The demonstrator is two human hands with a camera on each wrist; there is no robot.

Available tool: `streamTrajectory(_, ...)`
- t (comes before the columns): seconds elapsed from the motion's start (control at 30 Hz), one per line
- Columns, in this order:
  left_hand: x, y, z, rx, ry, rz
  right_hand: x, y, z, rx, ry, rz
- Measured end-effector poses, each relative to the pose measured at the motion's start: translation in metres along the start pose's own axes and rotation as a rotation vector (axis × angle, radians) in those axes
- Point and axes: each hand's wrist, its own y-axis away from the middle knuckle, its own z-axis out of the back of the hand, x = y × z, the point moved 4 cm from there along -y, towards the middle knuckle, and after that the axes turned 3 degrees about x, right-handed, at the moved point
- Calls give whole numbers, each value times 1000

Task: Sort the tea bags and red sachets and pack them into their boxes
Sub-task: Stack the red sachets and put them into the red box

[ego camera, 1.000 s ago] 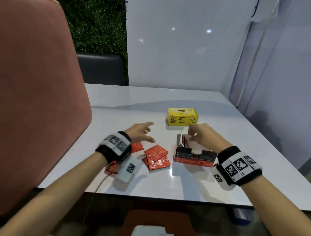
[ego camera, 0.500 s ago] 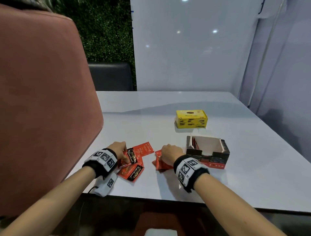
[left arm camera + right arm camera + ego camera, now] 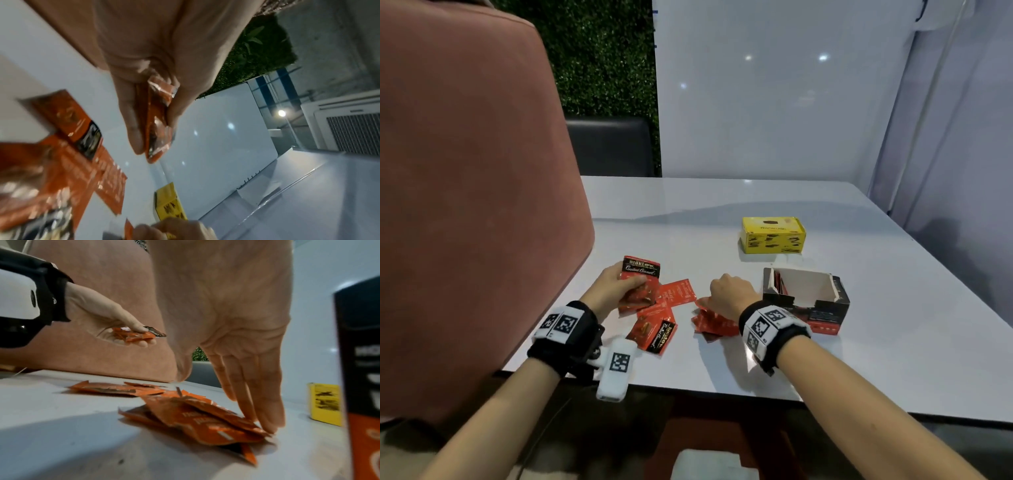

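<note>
On the bench: I see everything for this job sitting toward the near edge, with both boxes on my right side.
Red box: one, open at the top, standing just right of my right hand; some sachets already stand upright against its left inner wall, and I cannot count them.
Yellow box: one, closed, further back and apart from the red box; I see no loose tea bags for it.
Key relation: the heap under my right hand lies just left of the red box, so by my judgement the coming carry is a short one to the right and the right hand is clearly the nearer one.
Sachet heap: an overlapping stack, about three, though I cannot count it exactly; its long axis runs roughly toward me and away from me.
Loose sachets: about three, flat between my two hands, with mixed orientations.
Held sachets: at least two, tilted up off the bench in my left hand.
Left hand: its grip is closed on the held sachets, thumb on top, fingers beneath, well left of the red box.
Right hand: its grip is spread, straight fingertips pressing the heap's far edge, thumb clear, nothing lifted yet.
</note>
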Motion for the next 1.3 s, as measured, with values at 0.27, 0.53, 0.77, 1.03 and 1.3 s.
streamTrajectory(0.27, 20, 18, -22, 37, 340, 136, 14, -3, -9, -35, 151, 14)
streamTrajectory(0.53, 20, 41, -35, 156, 532, 168, -5, 31, 44, -390, -945, -74)
streamTrajectory(0.77, 32, 46, -50, 10, 745, 158, 27, 61, -3, -333, -1657, -153)
streamTrajectory(1.03, 34, 48, -56, 41, 668, 158, 35, 60, -6, -511, -1360, -41)
streamTrajectory(1.3, 41, 50, -51, 269, 599, 287, 56, 67, 36, 98, -582, 400)
